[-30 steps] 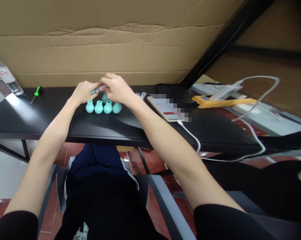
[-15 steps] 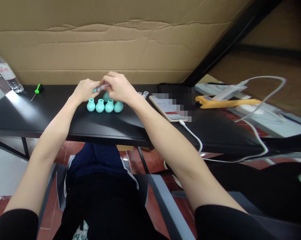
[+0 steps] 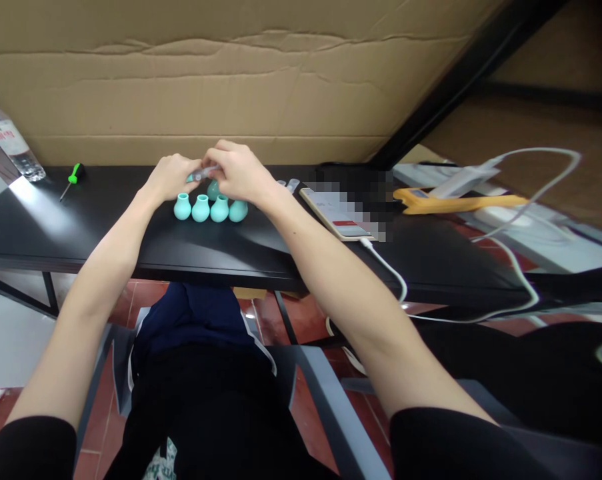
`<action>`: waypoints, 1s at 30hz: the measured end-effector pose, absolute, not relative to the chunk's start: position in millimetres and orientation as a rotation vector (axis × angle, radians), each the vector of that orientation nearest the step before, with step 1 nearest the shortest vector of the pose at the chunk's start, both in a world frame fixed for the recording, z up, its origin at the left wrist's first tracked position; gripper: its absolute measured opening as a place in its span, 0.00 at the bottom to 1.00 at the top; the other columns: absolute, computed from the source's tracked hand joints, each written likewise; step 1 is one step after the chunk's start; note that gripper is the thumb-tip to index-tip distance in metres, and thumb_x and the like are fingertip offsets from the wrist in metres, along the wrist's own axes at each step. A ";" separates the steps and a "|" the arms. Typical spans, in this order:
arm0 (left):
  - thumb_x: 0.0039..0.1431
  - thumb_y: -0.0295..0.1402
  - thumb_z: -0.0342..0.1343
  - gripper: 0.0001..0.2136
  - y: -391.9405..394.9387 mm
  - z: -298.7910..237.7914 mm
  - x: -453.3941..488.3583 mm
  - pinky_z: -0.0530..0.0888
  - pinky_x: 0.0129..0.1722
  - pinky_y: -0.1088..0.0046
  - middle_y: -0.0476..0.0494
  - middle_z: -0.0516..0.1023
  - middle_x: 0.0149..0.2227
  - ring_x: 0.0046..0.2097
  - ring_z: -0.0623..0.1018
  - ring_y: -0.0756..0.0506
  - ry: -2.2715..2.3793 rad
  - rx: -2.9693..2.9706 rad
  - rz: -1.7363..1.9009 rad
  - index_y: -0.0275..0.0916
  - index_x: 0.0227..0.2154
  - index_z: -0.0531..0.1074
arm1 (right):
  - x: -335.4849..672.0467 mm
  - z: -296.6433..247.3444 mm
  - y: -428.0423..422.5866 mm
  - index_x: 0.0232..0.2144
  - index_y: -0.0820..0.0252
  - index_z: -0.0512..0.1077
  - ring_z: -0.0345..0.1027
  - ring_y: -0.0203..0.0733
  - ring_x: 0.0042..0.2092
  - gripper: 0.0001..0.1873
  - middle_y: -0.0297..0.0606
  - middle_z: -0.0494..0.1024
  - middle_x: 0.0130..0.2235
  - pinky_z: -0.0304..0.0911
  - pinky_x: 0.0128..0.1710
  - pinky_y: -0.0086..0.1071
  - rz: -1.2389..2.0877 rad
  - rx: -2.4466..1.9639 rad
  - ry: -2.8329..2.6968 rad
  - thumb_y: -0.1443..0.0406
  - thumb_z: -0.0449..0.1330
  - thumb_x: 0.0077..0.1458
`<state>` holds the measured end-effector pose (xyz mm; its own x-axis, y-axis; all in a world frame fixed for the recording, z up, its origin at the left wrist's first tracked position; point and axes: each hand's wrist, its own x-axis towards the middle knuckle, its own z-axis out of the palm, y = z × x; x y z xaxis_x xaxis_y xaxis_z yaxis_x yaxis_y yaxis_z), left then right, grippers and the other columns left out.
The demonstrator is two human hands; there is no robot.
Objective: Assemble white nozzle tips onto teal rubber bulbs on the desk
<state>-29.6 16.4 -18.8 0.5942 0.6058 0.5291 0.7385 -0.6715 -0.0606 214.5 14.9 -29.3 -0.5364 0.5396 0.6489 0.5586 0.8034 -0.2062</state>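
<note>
Little has moved since a second ago: the whole view has slid slightly, and both hands keep their place over the same spot, with the bulbs in the same row; the left hand (image 3: 169, 179) has its thumb and fingers pinched nearly together on the turquoise left end of a small clear tube (image 3: 203, 174); the right hand (image 3: 238, 170) has its fingers curled down close together on the other end, though the fingertips are partly hidden and their exact grip is hard to judge; the tube lies about level between the hands, just above the black table (image 3: 261, 247); beneath and nearer the person stand four turquoise bulbs (image 3: 201, 209) side by side, the left three upright with open mouths, the top of the rightmost unclear by the right hand; a fifth turquoise bulb (image 3: 213, 190) sits behind them, partly covered; clear plastic pieces (image 3: 293, 185) lie beyond the right forearm, near a smartphone (image 3: 325, 208) with a white cable (image 3: 388, 267) plugged in; well to the left lies a green-and-black screwdriver (image 3: 73, 177), with a water bottle (image 3: 11, 139) beyond it
</note>
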 end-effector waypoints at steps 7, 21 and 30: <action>0.75 0.37 0.64 0.11 14.7 -18.3 -28.2 0.83 0.48 0.60 0.38 0.94 0.46 0.48 0.92 0.34 -1.116 -2.544 -0.691 0.43 0.51 0.90 | 215.0 -27.5 11.2 0.51 0.53 0.82 0.77 0.68 0.56 0.09 0.51 0.82 0.51 0.78 0.61 0.64 -0.043 -0.852 -2.280 0.60 0.65 0.74; 0.74 0.36 0.64 0.13 10.4 -15.7 -23.6 0.83 0.48 0.57 0.35 0.94 0.43 0.47 0.93 0.31 -1.177 -2.521 -0.548 0.41 0.51 0.92 | 215.0 -25.6 7.4 0.50 0.54 0.81 0.77 0.67 0.55 0.08 0.52 0.84 0.52 0.77 0.59 0.60 -0.099 -0.963 -2.358 0.63 0.65 0.71; 0.73 0.38 0.63 0.13 13.1 -18.4 -22.4 0.82 0.50 0.54 0.33 0.93 0.42 0.50 0.92 0.28 -1.152 -2.562 -0.569 0.40 0.47 0.92 | 214.3 -25.8 3.3 0.50 0.56 0.82 0.79 0.66 0.53 0.08 0.52 0.84 0.51 0.76 0.58 0.57 -0.120 -0.999 -2.387 0.65 0.65 0.72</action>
